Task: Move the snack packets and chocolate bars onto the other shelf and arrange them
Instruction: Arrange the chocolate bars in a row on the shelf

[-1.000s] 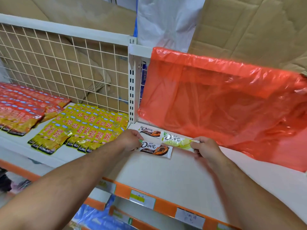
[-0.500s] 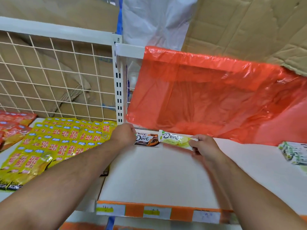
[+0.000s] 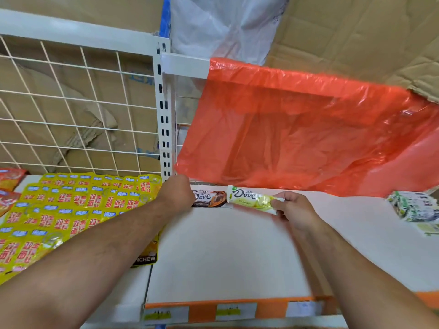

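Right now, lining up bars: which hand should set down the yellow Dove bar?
Right: the right hand pinches the yellow Dove bar by its end; the left hand is at the brown Dove bar.

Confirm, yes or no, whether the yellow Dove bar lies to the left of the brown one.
No: the yellow Dove bar, pinched at its end by the right hand, lies to the right of the brown Dove bar.
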Demonstrator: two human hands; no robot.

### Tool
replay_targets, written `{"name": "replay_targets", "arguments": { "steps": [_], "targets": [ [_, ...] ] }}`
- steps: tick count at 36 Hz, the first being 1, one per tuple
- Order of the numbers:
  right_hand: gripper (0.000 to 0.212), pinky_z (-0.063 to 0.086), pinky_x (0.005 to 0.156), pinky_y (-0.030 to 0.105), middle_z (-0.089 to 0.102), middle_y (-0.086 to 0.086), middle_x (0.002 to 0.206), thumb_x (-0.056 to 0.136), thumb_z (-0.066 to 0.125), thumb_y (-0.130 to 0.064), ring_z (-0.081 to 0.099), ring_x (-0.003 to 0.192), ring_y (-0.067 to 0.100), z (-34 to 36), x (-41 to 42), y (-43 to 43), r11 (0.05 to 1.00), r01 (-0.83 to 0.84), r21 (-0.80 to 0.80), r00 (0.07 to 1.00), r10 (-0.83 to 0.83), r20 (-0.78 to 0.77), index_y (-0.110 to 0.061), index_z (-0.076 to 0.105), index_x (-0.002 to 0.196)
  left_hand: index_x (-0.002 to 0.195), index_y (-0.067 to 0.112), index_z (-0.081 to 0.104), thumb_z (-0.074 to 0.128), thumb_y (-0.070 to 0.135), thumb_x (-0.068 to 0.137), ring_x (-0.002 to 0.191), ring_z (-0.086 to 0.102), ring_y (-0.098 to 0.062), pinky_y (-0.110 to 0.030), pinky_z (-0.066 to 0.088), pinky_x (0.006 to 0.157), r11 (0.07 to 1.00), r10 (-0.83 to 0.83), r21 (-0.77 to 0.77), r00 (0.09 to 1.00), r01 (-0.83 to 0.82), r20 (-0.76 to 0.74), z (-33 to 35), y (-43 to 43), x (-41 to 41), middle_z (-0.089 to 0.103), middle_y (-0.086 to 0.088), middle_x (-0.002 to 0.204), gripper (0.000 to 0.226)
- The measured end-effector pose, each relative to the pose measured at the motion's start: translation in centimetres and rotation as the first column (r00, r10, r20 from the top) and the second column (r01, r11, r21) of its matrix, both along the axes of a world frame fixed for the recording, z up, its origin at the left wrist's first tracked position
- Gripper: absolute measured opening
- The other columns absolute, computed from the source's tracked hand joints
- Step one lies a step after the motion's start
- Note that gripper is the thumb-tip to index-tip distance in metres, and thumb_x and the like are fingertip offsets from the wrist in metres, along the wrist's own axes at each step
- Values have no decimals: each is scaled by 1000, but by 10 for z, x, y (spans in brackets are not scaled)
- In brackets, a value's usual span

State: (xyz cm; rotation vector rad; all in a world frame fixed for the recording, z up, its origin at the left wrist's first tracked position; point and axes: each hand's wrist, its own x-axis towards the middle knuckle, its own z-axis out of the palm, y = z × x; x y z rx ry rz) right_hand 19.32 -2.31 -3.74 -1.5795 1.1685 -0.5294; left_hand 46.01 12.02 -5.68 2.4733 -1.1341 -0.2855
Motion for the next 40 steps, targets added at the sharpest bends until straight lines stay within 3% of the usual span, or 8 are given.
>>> {"name": "replay_targets", "arguments": {
  "steps": [27, 31, 34, 36, 40],
  "targets": [
    [6, 41, 50, 26, 57, 6, 60, 91, 63, -1, 47, 53, 17, -9, -2, -26, 996, -49, 69, 999, 49, 2, -3, 69, 93, 91, 8, 68, 58, 8, 74, 90, 67, -31, -31, 51, 71, 995, 49, 79, 997, -54, 66, -8, -7, 0, 70, -12, 94, 19],
    [6, 41, 49, 27, 56, 7, 61, 91, 64, -1, 48, 52, 17, -11, -8, -34, 994, -63, 91, 998, 62, 9, -4, 69, 92, 102, 9, 66, 64, 16, 73, 97, 62, -36, -39, 52, 73, 999, 49, -25, 967, -44, 252, -9, -4, -13, 63, -13, 103, 29],
    [6, 44, 54, 31, 58, 7, 63, 91, 65, -1, 48, 54, 16, -13, -14, -42, 993, -70, 94, 997, 71, -9, -4, 69, 93, 92, 10, 67, 72, 26, 68, 88, 63, -37, -40, 51, 68, 990, -43, -105, 900, 98, 434, -9, -7, -29, 64, -11, 89, 29],
    [6, 45, 54, 32, 58, 6, 62, 91, 65, -1, 49, 54, 16, -14, -19, -49, 993, -75, 93, 997, 78, -27, -4, 69, 94, 91, 15, 66, 61, 35, 71, 89, 61, -32, -40, 49, 73, 977, -103, -116, 868, 180, 485, -5, -11, -44, 63, -5, 88, 28],
    [4, 43, 50, 28, 56, 5, 58, 91, 66, -5, 47, 49, 16, -15, -22, -61, 993, -94, 75, 992, 99, -73, -6, 68, 94, 107, 22, 62, 42, 45, 76, 99, 57, -26, -40, 45, 80, 969, -180, -51, 833, 241, 523, -2, -16, -71, 62, 2, 102, 44]
  ]
}}
